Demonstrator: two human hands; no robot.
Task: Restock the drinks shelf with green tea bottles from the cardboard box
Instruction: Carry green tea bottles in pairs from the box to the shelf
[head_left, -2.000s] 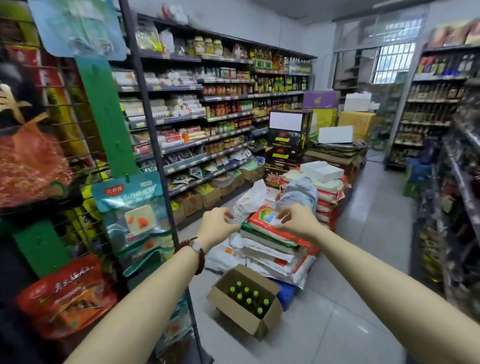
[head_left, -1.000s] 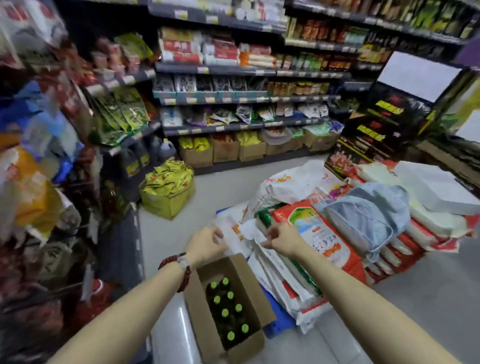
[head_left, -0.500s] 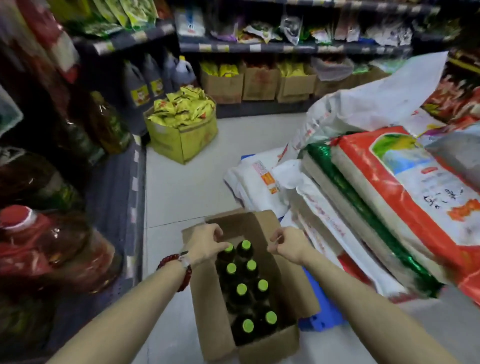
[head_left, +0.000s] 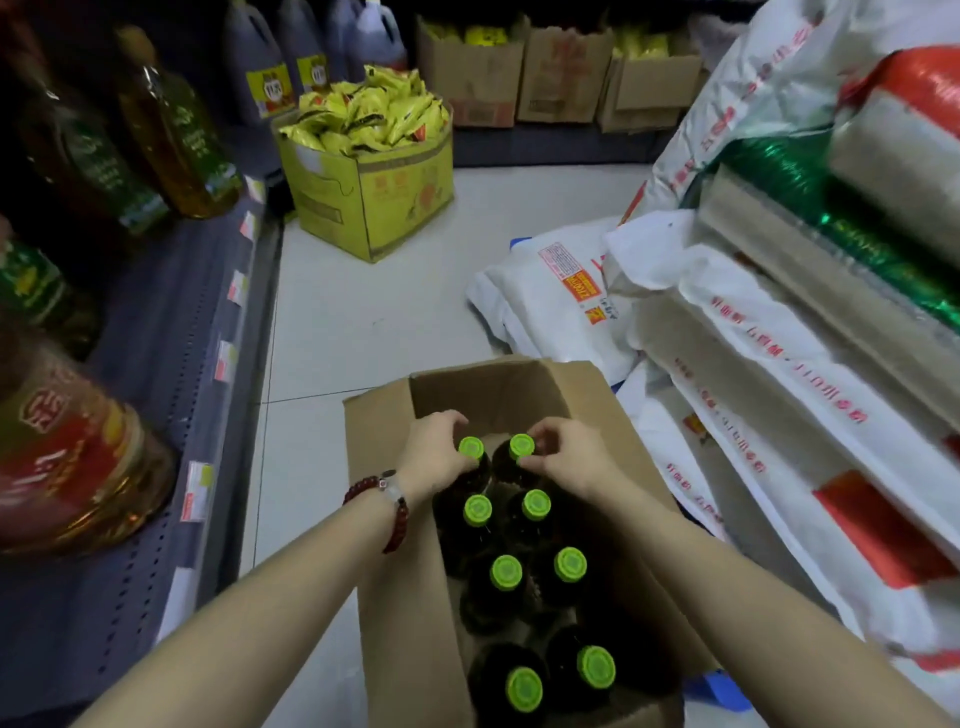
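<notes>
A shop aisle with a pale tiled floor (head_left: 363, 322) fills the head view, and an open cardboard box (head_left: 395, 597) stands on it near the bottom middle. Inside the box stand eight dark green tea bottles (head_left: 506, 577) with bright green caps, upright in two rows. The person's left hand (head_left: 434, 454) reaches into the far end of the box, its fingers curled round the neck of the far-left bottle (head_left: 471, 448) just under the cap; a red bead bracelet (head_left: 384, 501) circles that wrist. The right hand (head_left: 569, 452) pinches the cap of the far-right bottle (head_left: 521, 446) beside it. Both held bottles sit in the box. Left of the box runs a low grey shelf (head_left: 171, 338) with price tags along its edge, holding large cooking oil bottles (head_left: 171, 135). Beyond the box, farther up the floor, a yellow carton (head_left: 374, 197) brims with yellow packets. Right of the box lie stacked white rice sacks (head_left: 769, 364) with red print.
</notes>
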